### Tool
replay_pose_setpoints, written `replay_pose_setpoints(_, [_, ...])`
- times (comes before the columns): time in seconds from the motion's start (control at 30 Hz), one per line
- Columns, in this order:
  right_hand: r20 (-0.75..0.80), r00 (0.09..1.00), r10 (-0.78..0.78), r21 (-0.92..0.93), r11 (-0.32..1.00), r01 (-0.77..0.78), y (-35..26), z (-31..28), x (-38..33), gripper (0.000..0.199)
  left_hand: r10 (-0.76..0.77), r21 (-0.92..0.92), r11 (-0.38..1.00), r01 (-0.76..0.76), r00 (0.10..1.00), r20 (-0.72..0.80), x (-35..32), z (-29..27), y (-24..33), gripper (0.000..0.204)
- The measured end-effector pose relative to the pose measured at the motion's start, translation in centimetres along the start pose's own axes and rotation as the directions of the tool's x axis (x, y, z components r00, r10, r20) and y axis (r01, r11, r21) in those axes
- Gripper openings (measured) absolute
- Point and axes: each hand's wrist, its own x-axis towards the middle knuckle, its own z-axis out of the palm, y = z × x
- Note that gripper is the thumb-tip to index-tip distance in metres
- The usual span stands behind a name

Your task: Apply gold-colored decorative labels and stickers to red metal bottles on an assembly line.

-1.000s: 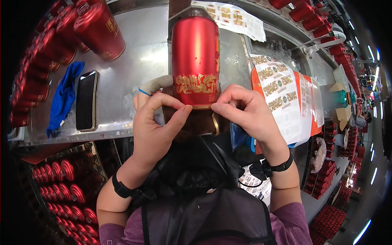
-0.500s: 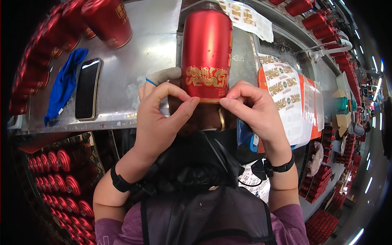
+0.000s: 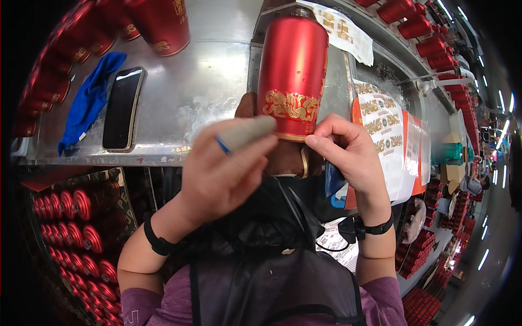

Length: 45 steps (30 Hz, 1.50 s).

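A glossy red bottle (image 3: 293,60) with a gold ornamental pattern (image 3: 291,106) round its lower part lies with its base toward me. Brown cloth (image 3: 288,157) lies under and in front of that base. At the base's right corner, the thumb and forefinger of my right hand (image 3: 356,152) pinch its rim. My left hand (image 3: 225,163) is smeared by motion at the bottle's lower left, its finger in a grey sleeve (image 3: 247,135) with a blue band reaching across the base's edge. Whether that finger presses on the bottle, I cannot tell.
Left on the metal table (image 3: 212,70) lie a black phone (image 3: 122,108) and a blue cloth (image 3: 89,100), with red containers (image 3: 160,27) behind. Printed decal sheets (image 3: 380,122) lie at the right over an orange sheet. Several red cans (image 3: 76,204) fill a box below left.
My left hand has turned from a thumb-and-finger pinch at the base to laying its sleeved finger across it. The right hand stays at the right corner. The whole view has shifted slightly.
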Motion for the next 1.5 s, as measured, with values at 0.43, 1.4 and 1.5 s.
replay_pose_setpoints(0.43, [0.080,0.990,0.114,-0.026,0.993,-0.113,-0.3,-0.7,0.3,0.014,0.137,0.133,0.981,-0.139,0.990,0.027,-1.8,1.2,-0.7,0.036])
replay_pose_setpoints(1.4, [0.114,0.993,0.043,0.120,0.991,-0.056,0.1,-1.2,0.6,0.021,-0.106,-0.004,0.994,0.107,0.989,0.101,2.5,2.2,-1.6,0.096])
replay_pose_setpoints(1.5, [0.126,0.990,0.062,0.176,0.981,-0.083,-0.2,-1.0,0.3,0.020,-0.129,-0.067,0.988,0.136,0.986,0.107,2.4,2.3,-1.9,0.096])
